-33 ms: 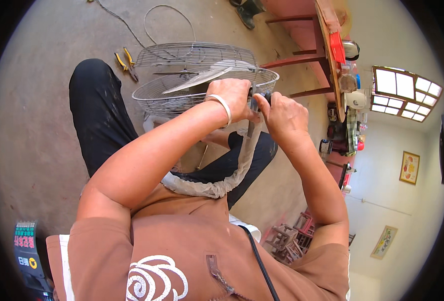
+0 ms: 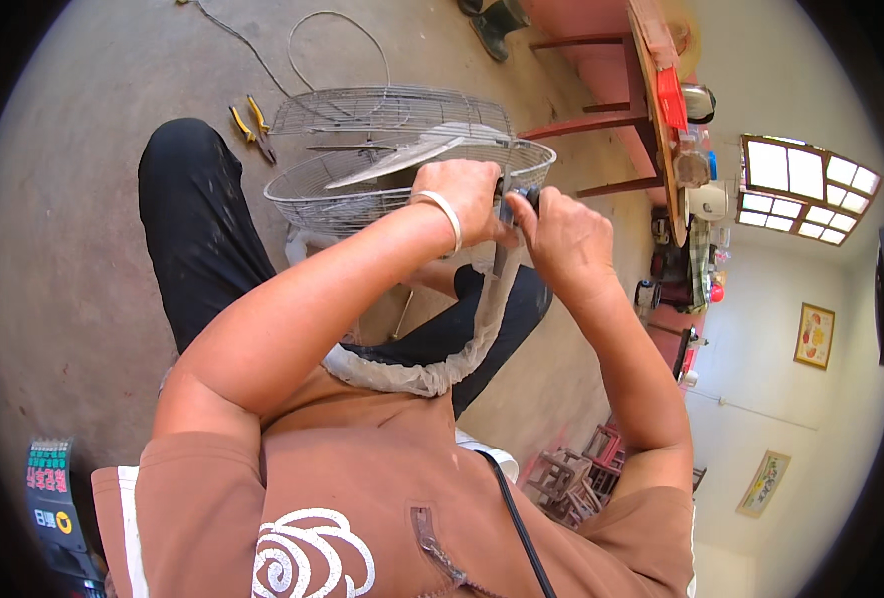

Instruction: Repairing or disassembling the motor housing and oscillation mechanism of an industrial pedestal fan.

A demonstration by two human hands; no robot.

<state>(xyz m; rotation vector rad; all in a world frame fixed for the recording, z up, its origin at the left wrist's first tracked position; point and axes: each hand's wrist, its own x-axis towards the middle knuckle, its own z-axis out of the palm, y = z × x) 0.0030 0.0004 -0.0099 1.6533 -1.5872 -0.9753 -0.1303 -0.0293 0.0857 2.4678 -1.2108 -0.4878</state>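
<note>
In front of me lies an electric fan with a grey wire guard (image 2: 302,211) in two halves, one raised above the other. Pale fan blades (image 2: 397,162) show between the halves. My left hand (image 2: 462,199), with a white band at the wrist, is closed around the grey metal fan bracket (image 2: 508,181) at the guard's right side. Close beside it, my right hand (image 2: 569,239) pinches a black knob (image 2: 531,195) at the bracket. A curved tube wrapped in cloudy plastic (image 2: 442,374) runs down from there toward my lap. My fingers partly hide the joint.
Pliers with yellow-and-black handles (image 2: 254,128) lie on the concrete floor left of the fan, near a loose cable (image 2: 292,60). My bent knee (image 2: 190,164) is at left. A wooden table (image 2: 651,90) stands at right; small stools (image 2: 576,473) are behind it.
My right hand has shifted very slightly, and more of the black knob shows between its fingers. My left hand and the fan look unmoved.
</note>
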